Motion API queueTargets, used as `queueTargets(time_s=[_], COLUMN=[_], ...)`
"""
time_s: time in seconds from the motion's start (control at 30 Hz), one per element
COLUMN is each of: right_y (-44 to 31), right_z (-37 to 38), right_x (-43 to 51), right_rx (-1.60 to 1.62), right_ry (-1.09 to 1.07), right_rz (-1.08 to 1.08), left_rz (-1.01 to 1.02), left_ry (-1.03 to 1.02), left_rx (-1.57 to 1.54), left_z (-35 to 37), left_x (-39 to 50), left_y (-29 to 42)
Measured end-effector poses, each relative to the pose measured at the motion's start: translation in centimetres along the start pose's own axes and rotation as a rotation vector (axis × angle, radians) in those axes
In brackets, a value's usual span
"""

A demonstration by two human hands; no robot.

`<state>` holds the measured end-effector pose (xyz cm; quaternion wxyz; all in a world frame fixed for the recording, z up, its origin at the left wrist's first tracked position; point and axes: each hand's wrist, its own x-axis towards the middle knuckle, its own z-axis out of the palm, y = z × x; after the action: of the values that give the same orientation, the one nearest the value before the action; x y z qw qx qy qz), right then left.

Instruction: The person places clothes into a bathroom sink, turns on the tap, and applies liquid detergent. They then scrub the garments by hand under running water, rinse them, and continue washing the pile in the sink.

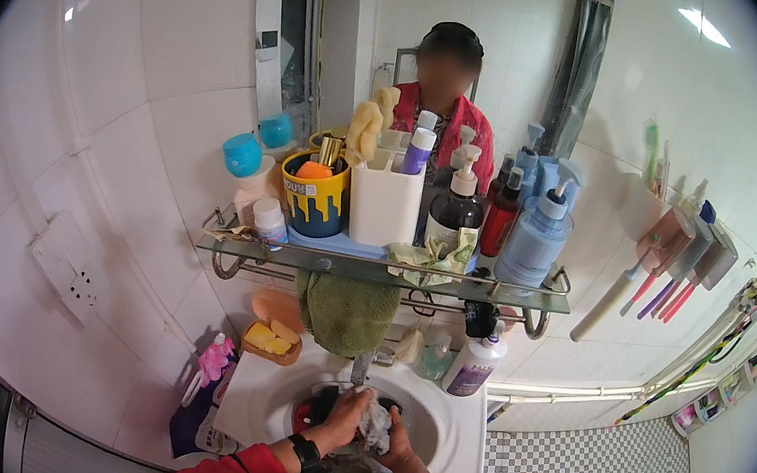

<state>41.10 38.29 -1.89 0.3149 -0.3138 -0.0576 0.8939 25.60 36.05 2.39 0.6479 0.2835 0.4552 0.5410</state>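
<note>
Over a white washbasin (459,436), my left hand (348,410) and my right hand (399,437) hold a wet, soapy grey-white cloth (375,423) between them. The metal faucet (361,368) is just above the cloth. Dark and red fabric (304,415) lies in the bowl beside and behind my left hand, and water stands beneath my hands. Both wrists wear dark bands below red sleeves. What kind of cloth it is, I cannot tell.
A glass shelf (345,268) with bottles and cups crosses the wall above the basin. Beneath it hangs a green towel (350,312). A soap dish (273,343) stands on the basin's left rear corner, a white pump bottle (474,366) on the right. The mirror (521,46) reflects a person.
</note>
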Motion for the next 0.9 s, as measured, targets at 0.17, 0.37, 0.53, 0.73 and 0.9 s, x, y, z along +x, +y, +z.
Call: queueTargets(time_s=[0.17,0.37,0.53,0.73,0.9], right_y=[1.6,2.6,3.1,3.2,3.6], right_z=[5.3,6.2,5.0,4.3,4.5], right_x=[-1.4,-0.3,0.4,1.3,1.2], right_rx=[-0.203,-1.484,-1.77,-1.445,-1.513], right_ry=[-0.007,0.282,0.549,0.302,0.465], right_rz=[-0.251,-1.244,-1.139,-1.138,-1.113], left_rz=[-0.252,0.006,-0.464,-0.434,-0.442], left_ry=[0.593,0.084,0.417,0.12,0.289], left_rx=[0.024,0.6,0.079,-0.128,0.007], left_z=[-4.0,-3.5,1.2,0.8,0.5], left_x=[-0.6,-0.3,-1.4,-1.3,-1.3], left_y=[-1.6,-5.3,-2.8,-1.6,-2.6])
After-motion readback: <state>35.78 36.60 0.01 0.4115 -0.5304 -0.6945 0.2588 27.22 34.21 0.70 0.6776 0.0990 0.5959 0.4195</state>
